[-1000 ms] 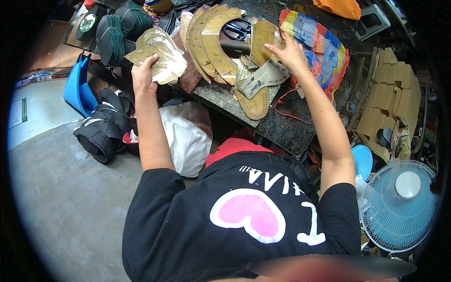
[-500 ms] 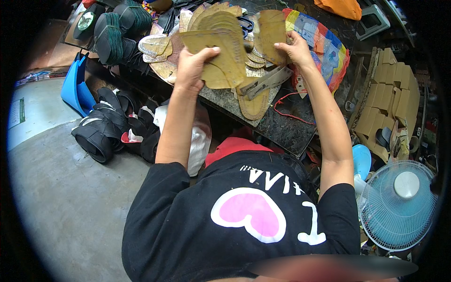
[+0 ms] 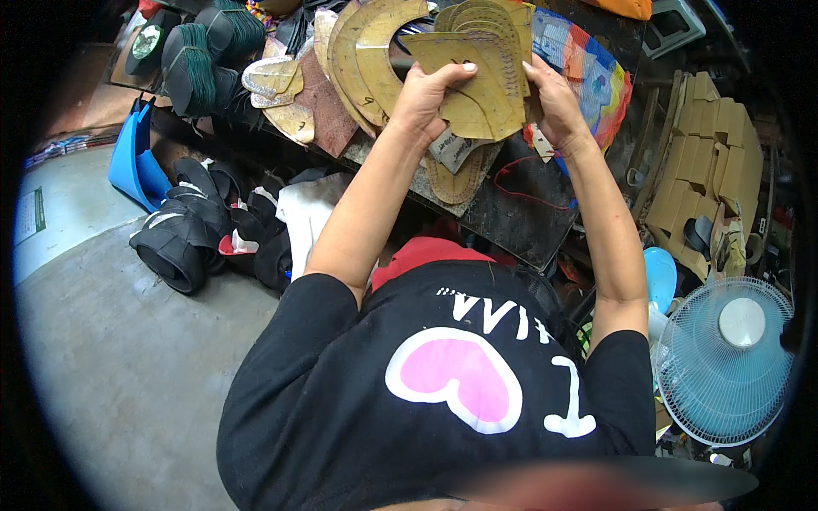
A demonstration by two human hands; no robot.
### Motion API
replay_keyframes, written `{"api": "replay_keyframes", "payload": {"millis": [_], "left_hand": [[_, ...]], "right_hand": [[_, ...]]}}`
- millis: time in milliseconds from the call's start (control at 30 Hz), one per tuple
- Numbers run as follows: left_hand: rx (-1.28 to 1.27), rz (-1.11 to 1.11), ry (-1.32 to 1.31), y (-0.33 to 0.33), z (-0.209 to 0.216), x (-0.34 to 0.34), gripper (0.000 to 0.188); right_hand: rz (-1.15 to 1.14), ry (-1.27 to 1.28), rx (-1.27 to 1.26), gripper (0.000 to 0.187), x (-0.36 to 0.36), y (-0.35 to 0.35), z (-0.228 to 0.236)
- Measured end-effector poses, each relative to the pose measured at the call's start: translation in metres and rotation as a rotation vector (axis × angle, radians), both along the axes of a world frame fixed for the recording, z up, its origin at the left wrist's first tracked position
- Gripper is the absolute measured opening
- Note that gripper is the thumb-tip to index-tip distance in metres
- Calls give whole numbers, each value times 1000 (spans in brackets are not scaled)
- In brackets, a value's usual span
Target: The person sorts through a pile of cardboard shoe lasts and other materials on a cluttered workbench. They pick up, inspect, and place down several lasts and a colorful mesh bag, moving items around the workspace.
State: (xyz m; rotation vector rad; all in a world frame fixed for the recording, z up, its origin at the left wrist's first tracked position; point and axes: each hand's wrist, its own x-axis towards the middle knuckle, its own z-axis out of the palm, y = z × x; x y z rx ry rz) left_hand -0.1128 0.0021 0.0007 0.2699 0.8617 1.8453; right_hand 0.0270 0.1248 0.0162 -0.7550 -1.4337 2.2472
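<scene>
A fanned stack of yellowish-brown shoe pattern templates [image 3: 486, 102] is in my left hand [image 3: 423, 100], the thumb lying flat across the top piece. My right hand [image 3: 555, 104] is closed at the stack's right edge, fingers round a template mostly hidden behind it. Large curved templates [image 3: 356, 72] lie on the table to the left of the stack. Smaller pale-edged templates [image 3: 274, 81] rest further left on a reddish-brown sheet [image 3: 328, 119]. Below the stack, a printed metallic strip [image 3: 456, 149] lies over a rounded template [image 3: 454, 181].
Green-corded black rolls [image 3: 189, 72] stand at the table's left. A multicoloured mesh bag [image 3: 588, 85] and a red cord [image 3: 511, 189] lie at the right. Black strap bundles [image 3: 183, 230] and a blue folded piece [image 3: 136, 162] are on the floor. Cardboard boxes [image 3: 703, 153] and a fan [image 3: 724, 366] stand at right.
My left hand has carried its stack to the right, up against my right hand and over its template. The large curved templates at left now show more fully. My right hand has shifted slightly right and nearer.
</scene>
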Motion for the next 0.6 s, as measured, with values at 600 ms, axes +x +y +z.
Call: {"api": "replay_keyframes", "payload": {"millis": [600], "left_hand": [[-426, -58, 1717, -33, -49, 39, 46]], "right_hand": [[-202, -210, -142, 47, 92, 11, -57]]}}
